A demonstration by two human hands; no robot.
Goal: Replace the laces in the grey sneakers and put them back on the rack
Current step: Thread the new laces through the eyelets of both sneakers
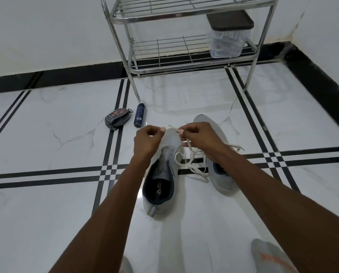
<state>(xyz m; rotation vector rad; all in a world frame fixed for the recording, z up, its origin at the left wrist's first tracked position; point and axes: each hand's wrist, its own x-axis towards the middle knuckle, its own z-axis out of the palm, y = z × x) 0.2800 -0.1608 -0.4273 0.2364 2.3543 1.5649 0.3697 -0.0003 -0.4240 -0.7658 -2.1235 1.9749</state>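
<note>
Two grey sneakers stand on the white tiled floor. The left sneaker (pixel 160 180) points away from me, its dark opening toward me. The right sneaker (pixel 219 174) lies beside it, partly under my right forearm. A white lace (pixel 190 164) lies looped between them. My right hand (pixel 200 136) pinches the lace over the left sneaker's toe area. My left hand (pixel 148 139) is curled above the same sneaker, thumb against fingers near the lace's end; whether it holds the lace end is unclear. The metal shoe rack (pixel 184 46) stands behind.
A clear plastic box with a dark lid (pixel 228 34) sits on the rack's lower shelf at the right. A dark shoe-polish sponge (pixel 117 118) and a blue spray can (pixel 139 114) lie on the floor to the left. My knees show at the bottom edge.
</note>
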